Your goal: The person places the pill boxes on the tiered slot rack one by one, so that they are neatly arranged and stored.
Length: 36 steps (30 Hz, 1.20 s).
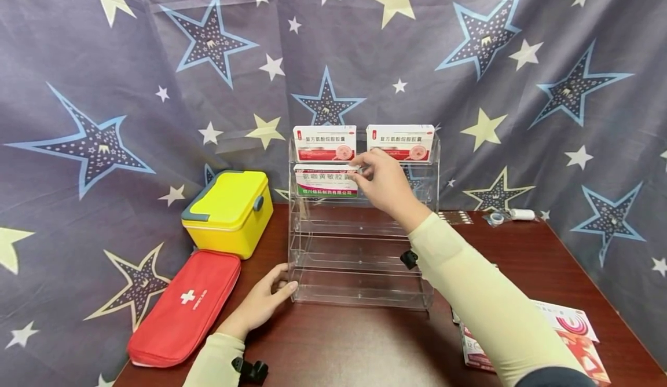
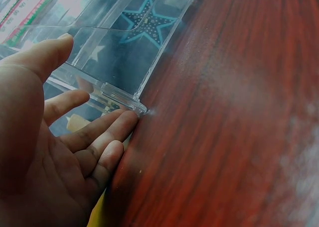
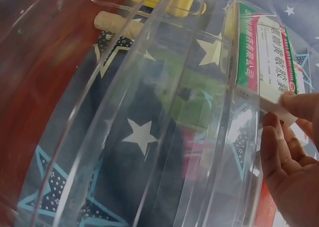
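Note:
A clear acrylic tiered rack (image 1: 359, 294) stands upright on the table. My right hand (image 1: 383, 181) is at its second tier and pinches the right end of a white, pink and green medicine box (image 1: 325, 184). In the right wrist view the thumb lies on the front corner of this box (image 3: 266, 62), with the other fingers bent by its end face. On the top tier, two white and red medicine boxes stand side by side, a left one (image 1: 324, 143) and a right one (image 1: 398, 141). My left hand (image 1: 260, 303) touches the rack's lower left side with its fingertips, fingers loosely extended (image 2: 107, 130).
Left of the rack are a yellow lidded box (image 1: 229, 204) and a red first-aid pouch (image 1: 184, 311). Behind my right forearm lie a blister pack (image 1: 455, 218), a tape roll (image 1: 496, 219) and a white roll (image 1: 523, 214). Flat medicine packs (image 1: 578, 340) lie at the front right.

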Motion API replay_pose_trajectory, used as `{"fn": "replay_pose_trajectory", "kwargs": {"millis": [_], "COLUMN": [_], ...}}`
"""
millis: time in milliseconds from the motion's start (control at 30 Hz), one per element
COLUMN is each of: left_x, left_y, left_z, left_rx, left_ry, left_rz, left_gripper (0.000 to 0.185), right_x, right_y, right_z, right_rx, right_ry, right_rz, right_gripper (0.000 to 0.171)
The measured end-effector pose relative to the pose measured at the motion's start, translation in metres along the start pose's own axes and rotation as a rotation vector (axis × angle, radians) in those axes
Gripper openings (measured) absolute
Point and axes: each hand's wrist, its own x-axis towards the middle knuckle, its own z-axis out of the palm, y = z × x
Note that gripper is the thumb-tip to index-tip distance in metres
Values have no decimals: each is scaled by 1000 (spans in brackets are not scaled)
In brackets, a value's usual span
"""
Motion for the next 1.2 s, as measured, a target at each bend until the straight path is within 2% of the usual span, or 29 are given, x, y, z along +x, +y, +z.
{"fn": "replay_pose_trajectory", "kwargs": {"millis": [233,567,767,967,1200], "left_x": [1,1,0,0,1], "left_y": [0,2,0,0,0], "left_z": [0,-1,0,1,0], "left_rx": [4,6,-3,-10,-19], "left_ry": [-1,5,8,3,3], "left_rz": [-1,3,9,-3,-4], "left_gripper": [48,48,49,49,49], "right_x": [0,-1,-5,-20,-66], "right_y": [6,9,6,4,20], "right_z": [0,2,-5,-29,-81], "right_rx": [14,18,27,90,88], "right_ry": [-35,-36,-35,21,187], "right_rz": [-11,-23,-25,-61,-113], "right_gripper": [24,27,30,34,31]}}
